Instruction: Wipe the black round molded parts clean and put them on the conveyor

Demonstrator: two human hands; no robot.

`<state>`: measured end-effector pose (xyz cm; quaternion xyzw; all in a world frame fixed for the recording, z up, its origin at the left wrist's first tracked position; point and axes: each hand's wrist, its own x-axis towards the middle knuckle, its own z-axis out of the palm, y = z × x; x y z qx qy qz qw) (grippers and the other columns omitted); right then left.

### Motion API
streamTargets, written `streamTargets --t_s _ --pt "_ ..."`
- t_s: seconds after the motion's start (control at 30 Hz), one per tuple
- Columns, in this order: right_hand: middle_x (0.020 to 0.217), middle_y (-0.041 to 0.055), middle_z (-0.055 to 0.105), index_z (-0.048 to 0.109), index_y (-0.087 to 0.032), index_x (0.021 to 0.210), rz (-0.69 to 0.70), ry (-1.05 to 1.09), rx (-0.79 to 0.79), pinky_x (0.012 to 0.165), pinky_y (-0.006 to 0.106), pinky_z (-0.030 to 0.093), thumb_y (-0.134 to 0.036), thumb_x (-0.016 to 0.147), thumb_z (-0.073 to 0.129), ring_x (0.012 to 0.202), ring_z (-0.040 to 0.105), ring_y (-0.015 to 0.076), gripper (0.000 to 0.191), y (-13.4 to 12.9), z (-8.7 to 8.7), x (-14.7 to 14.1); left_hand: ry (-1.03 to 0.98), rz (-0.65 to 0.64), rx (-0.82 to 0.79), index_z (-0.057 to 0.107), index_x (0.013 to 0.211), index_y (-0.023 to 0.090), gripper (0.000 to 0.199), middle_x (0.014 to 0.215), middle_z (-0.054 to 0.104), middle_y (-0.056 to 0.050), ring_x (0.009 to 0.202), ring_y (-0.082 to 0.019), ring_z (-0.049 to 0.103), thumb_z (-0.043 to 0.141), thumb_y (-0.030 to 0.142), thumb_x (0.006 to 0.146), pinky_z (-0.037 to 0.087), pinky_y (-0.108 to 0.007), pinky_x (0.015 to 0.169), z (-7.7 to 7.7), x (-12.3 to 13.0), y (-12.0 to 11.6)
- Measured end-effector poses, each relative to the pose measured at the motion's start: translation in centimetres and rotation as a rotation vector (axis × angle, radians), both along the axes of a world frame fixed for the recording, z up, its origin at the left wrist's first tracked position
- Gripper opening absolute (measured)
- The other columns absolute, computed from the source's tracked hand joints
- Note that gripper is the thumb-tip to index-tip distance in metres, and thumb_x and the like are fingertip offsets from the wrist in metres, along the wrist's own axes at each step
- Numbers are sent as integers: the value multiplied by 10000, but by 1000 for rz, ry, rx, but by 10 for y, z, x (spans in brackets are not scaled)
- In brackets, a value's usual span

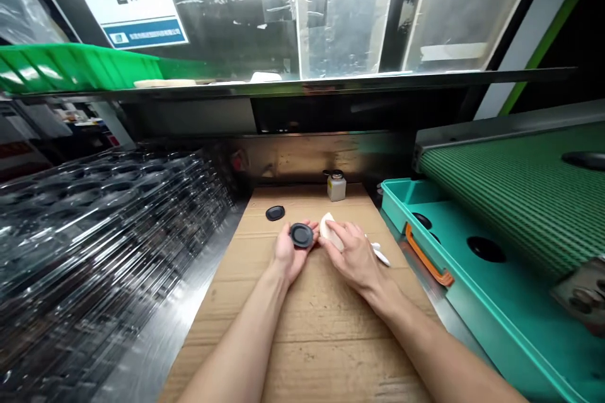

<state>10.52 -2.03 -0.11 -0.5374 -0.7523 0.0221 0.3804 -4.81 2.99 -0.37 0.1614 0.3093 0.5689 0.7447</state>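
A round black part lies in my left hand, whose fingers curl around its edge. Just right of it, my right hand pinches a white pad between thumb and fingers; the pad and the black part look slightly apart. Another black part rests on the cardboard, up and left of my left hand. A small bottle with a dark top stands at the cardboard's far end. Beside my right hand lies a white object, partly hidden by the hand.
Stacked clear plastic trays fill the left side. At the right, a teal bin with an orange handle holds black parts, beside a green conveyor belt. A shelf spans the back, with a green basket on it.
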Motion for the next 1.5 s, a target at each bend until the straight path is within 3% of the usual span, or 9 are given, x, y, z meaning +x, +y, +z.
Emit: streamTargets --t_s 0.17,0.3,0.43,0.53,0.67,1.0,1.13,1.33,1.5 --pt "1169 108 542 563 -231 1254 6 68 42 865 370 451 -358 914 478 1017 497 236 374 -6 -10 -28 -77 -193 70 606 1117 105 442 1246 603 -168 1112 -251 600 351 423 946 470 -379 979 0 24 -14" --pt "1234 121 512 543 -234 1284 -1 -34 43 846 389 447 -330 935 415 1007 469 245 384 -6 -7 -34 -128 -226 102 575 1182 124 398 1321 556 -141 1174 -251 560 373 371 944 415 -409 1040 6 21 -15" --pt "1234 116 530 573 -224 1243 -95 -72 34 860 392 426 -310 946 386 1008 454 250 362 -3 -1 -28 -147 -236 74 584 1144 93 378 1268 588 -167 1161 -249 569 374 337 945 419 -400 1039 7 18 -13" --pt "1295 100 496 541 -243 1280 -7 -117 31 863 369 418 -320 951 372 1014 458 235 378 -3 1 -27 -139 -235 67 584 1145 109 353 1225 618 -151 1124 -245 594 389 321 942 436 -412 1023 5 18 -12" --pt "1285 97 514 543 -254 1281 -85 -120 -5 895 385 401 -311 960 339 1041 450 242 385 0 2 -23 -146 -256 60 604 1126 86 360 1119 666 -157 1071 -238 622 391 309 942 463 -381 996 3 20 -11" --pt "1292 87 497 524 -264 1295 0 -159 -8 893 376 412 -330 944 384 1047 449 243 383 -7 -2 -26 -82 -240 42 625 1000 84 324 1078 669 -171 1031 -245 637 405 313 938 493 -396 947 1 13 -4" --pt "1235 73 512 560 -306 1252 -69 -35 -5 923 377 408 -341 920 458 1058 470 237 350 4 -4 -15 -96 -253 81 631 953 84 319 1045 677 -172 1032 -251 636 401 304 942 497 -402 939 2 9 -5" --pt "1164 83 561 456 -228 1309 31 195 -161 898 350 447 -379 744 675 1031 556 213 624 6 1 1 -82 -151 58 588 1114 115 323 1183 636 -155 1084 -235 614 479 350 921 494 -395 952 6 9 -2" --pt "1043 15 669 585 -258 1132 198 318 -313 853 322 461 -370 815 587 946 617 178 336 7 3 7 -40 -162 72 607 1115 118 392 1204 623 -166 1097 -248 605 496 427 901 478 -405 971 4 14 -5"
